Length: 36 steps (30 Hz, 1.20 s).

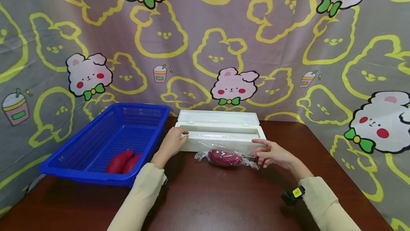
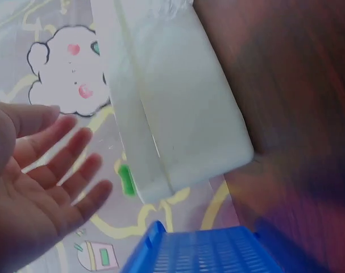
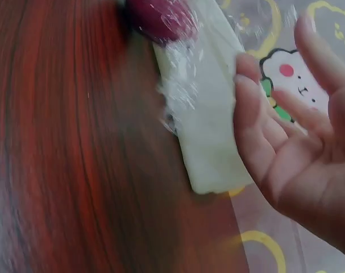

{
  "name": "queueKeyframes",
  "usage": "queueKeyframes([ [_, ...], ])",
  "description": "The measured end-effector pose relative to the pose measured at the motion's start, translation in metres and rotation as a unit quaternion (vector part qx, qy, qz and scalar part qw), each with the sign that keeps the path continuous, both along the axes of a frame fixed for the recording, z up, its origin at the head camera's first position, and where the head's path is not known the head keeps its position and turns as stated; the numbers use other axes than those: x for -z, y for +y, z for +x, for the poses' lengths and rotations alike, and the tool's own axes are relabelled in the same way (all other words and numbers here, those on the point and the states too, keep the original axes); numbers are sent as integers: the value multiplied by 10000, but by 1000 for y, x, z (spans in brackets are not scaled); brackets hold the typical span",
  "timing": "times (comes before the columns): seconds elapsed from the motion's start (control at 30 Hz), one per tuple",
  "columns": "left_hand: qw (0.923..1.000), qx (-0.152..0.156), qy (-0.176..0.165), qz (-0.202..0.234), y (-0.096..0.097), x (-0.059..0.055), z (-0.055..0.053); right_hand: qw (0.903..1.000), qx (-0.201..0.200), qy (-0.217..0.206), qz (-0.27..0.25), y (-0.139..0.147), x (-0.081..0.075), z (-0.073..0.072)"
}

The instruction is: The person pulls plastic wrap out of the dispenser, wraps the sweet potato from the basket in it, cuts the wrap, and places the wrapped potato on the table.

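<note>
1. L hand (image 1: 172, 142): fingers relaxed & spread, palm showing in L wrist view, gripping nothing visible. It's at the L end of the white box (image 1: 192, 147); can't tell if fingertips touch it.
2. R hand (image 1: 273, 155): fingers loosely bent, not closed up, nr the box's R front corner. Can't tell if it touches box or film.
3. Wrapped tuber (image 1: 224, 157): purple-red, on table just in front of box, btwn the hands. Clear film (image 1: 252, 163) is round it, crumpled ends sticking out L & R.
4. Box: long, w/ lid (image 1: 221, 117) up & tilted back along the far side. White roll (image 1: 224, 135) lies lengthwise inside. More see-through film hangs over the front wall.
5. Sleeves (image 1: 145, 184) are cream; black device (image 1: 298, 191) w/ yellow screen at R wrist.
6. Blue basket (image 1: 88, 176), L of box: 2 red tubers (image 1: 118, 162) side by side in its nr R corner.
7. Table (image 1: 217, 199): dark red-brown wood.
8. Bkgd: grey-pink cloth (image 1: 195, 14) w/ yellow outlines, white bunnies, pink cups.
</note>
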<state>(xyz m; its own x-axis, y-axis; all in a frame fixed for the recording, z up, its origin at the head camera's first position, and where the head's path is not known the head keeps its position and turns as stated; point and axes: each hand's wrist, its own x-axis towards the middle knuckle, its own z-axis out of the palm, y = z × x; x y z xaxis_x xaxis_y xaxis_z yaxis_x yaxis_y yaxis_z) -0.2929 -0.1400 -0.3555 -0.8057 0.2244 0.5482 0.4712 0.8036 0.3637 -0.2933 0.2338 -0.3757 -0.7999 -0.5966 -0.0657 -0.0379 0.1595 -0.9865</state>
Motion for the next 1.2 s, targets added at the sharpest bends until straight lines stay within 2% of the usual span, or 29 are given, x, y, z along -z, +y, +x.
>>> queueKeyframes([
  [0.1,9986,476,155,-149,8,0,2,9963,-854,108,70,7,1,-1],
  [0.2,9948,883,344,-382,18,-2,5,9849,-1720,141,148,13,-1,-2],
  [0.27,9912,1054,513,-620,25,-5,6,9771,-2106,145,266,16,-5,-2],
  [0.3,9892,1110,594,-746,29,-6,7,9753,-2172,152,376,17,-7,-2],
  [0.37,9855,1240,678,-942,36,-10,9,9764,-2033,263,688,18,-12,-1],
  [0.43,9816,1449,598,-1094,42,-14,10,9797,-1607,495,1093,17,-19,2],
  [0.5,9769,1674,367,-1274,46,-16,12,9795,-1090,786,1498,15,-25,4],
  [0.57,9692,1987,31,-1451,49,-16,16,9743,-649,1166,1817,8,-30,8],
  [0.6,9647,2106,-144,-1577,50,-16,18,9699,-475,1397,1936,3,-33,11],
  [0.7,9489,2456,-326,-1956,53,-11,24,9487,-132,2295,2170,-17,-39,21],
  [0.77,9400,2615,-294,-2170,54,-7,28,9325,-71,2874,2186,-34,-41,30],
  [0.87,9300,2770,-112,-2414,53,-1,34,9103,-139,3448,2287,-55,-41,45],
  [0.97,9237,2799,-109,-2613,52,6,38,8961,-323,3696,2435,-72,-35,56],
  [1.03,9222,2722,-191,-2741,51,11,38,8823,-394,3909,2591,-80,-28,59],
  [1.2,9232,2630,-540,-2750,48,22,36,8650,-458,4054,2922,-91,-7,60],
])
